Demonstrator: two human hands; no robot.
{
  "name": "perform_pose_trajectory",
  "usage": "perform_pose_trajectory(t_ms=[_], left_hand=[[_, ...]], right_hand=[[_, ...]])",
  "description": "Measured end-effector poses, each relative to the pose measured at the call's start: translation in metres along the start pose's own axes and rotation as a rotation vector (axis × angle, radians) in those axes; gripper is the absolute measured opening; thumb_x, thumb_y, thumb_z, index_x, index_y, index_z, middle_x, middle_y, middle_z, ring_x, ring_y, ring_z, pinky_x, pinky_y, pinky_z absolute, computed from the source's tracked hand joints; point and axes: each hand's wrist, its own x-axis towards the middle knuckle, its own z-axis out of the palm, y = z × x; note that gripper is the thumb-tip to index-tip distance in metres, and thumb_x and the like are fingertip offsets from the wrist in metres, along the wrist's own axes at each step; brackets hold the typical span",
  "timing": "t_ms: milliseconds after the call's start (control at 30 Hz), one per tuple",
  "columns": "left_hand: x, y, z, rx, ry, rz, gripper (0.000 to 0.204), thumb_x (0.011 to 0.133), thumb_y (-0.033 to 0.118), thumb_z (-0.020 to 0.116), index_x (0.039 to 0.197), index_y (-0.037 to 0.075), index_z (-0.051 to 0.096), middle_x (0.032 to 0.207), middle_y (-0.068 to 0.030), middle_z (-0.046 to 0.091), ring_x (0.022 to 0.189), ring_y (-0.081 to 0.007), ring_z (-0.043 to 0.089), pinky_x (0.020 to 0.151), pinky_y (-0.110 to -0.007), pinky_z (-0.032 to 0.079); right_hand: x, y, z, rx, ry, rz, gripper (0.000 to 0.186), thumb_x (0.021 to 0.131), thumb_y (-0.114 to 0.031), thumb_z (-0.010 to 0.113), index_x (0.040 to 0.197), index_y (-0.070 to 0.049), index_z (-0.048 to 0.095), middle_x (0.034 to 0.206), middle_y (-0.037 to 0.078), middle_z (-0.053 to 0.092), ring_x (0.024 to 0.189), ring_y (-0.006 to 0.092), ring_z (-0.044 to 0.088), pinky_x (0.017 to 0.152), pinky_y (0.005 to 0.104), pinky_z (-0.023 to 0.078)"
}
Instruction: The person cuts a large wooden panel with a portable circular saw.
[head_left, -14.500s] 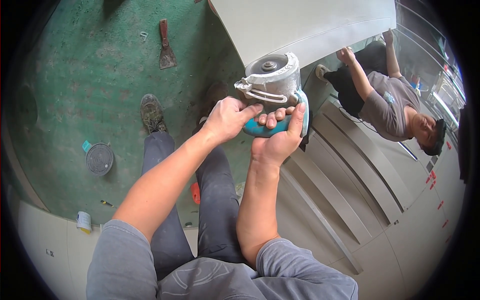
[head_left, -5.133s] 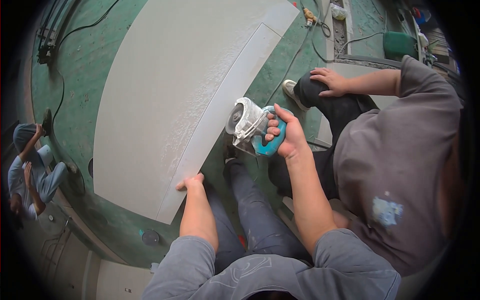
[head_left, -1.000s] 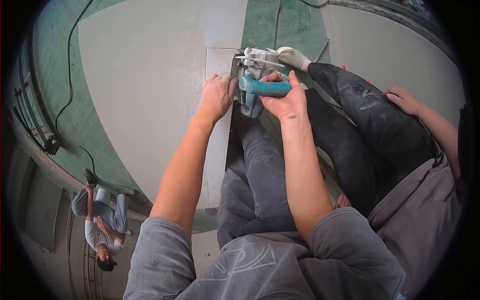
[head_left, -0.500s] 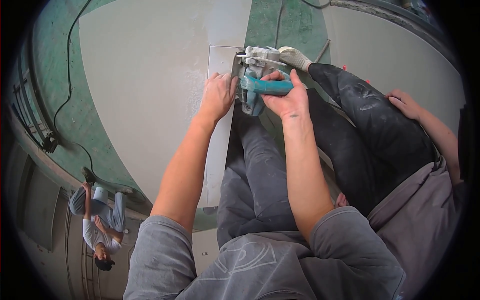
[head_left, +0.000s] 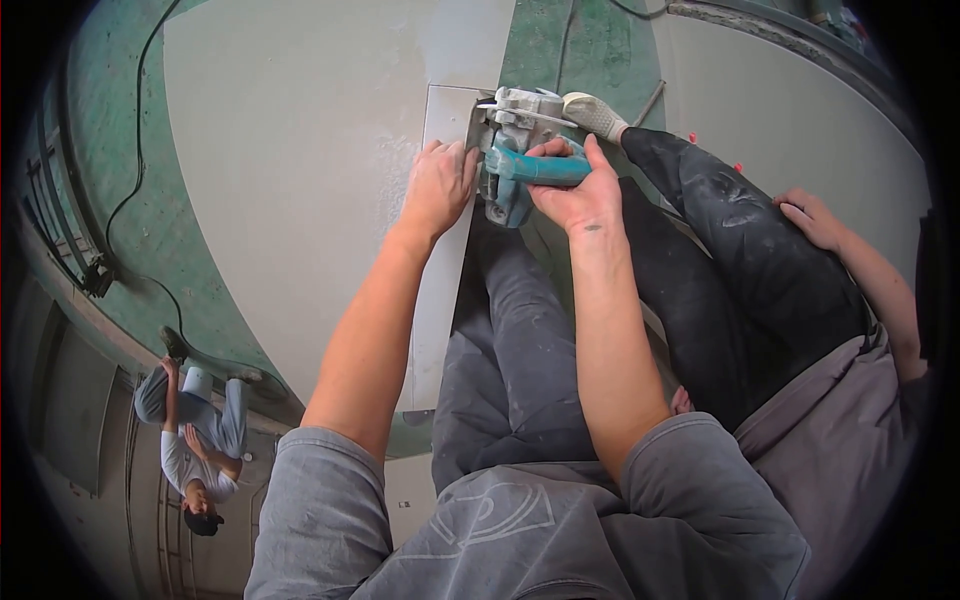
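A dusty teal-handled circular saw [head_left: 513, 203] sits at the right edge of a large pale board [head_left: 290, 150]. My right hand [head_left: 580, 195] is wrapped round its handle from the right, palm partly turned up. At the saw's left side, my left hand [head_left: 437, 185] lies over the board with its fingers bent and pressed together, the tips and thumb against the saw's metal base plate [head_left: 475, 125]. A thin straight line [head_left: 428, 125] runs along the board near its right edge and turns toward the saw at the far end. The blade is hidden.
Close on my right sits another person in dark trousers [head_left: 740, 200], a hand on the knee. A second board [head_left: 760, 90] lies beyond. Farther left, someone [head_left: 200, 440] sits beside a white bucket [head_left: 198, 383]. A black cable [head_left: 140, 130] crosses the green floor [head_left: 115, 150].
The whole view has shifted slightly. Both hands keep their hold, and the saw shows no clear movement along the board.
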Motion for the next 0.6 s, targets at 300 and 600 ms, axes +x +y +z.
perform_pose_trajectory(t_ms=[300, 600], left_hand=[[-0.002, -0.014, -0.02, -0.047, 0.001, 0.051, 0.022, 0.102, 0.016, 0.055, 0.085, 0.002, 0.058, 0.078, -0.0168, 0.06, 0.076, -0.0343, 0.055, 0.075, -0.044, 0.048], [-0.008, -0.023, -0.026, -0.06, 0.033, 0.066, 0.02, 0.102, 0.015, 0.055, 0.087, 0.002, 0.058, 0.08, -0.0166, 0.06, 0.076, -0.034, 0.054, 0.075, -0.044, 0.048]], right_hand=[[0.0, 0.019, 0.004, 0.039, -0.002, 0.035, 0.037, 0.107, -0.041, 0.054, 0.093, -0.006, 0.049, 0.077, 0.013, 0.064, 0.076, 0.0292, 0.061, 0.079, 0.0476, 0.053], [-0.005, 0.033, 0.007, -0.01, -0.002, 0.015, 0.037, 0.106, -0.04, 0.054, 0.091, -0.006, 0.049, 0.076, 0.012, 0.063, 0.075, 0.0276, 0.061, 0.08, 0.0473, 0.053]])
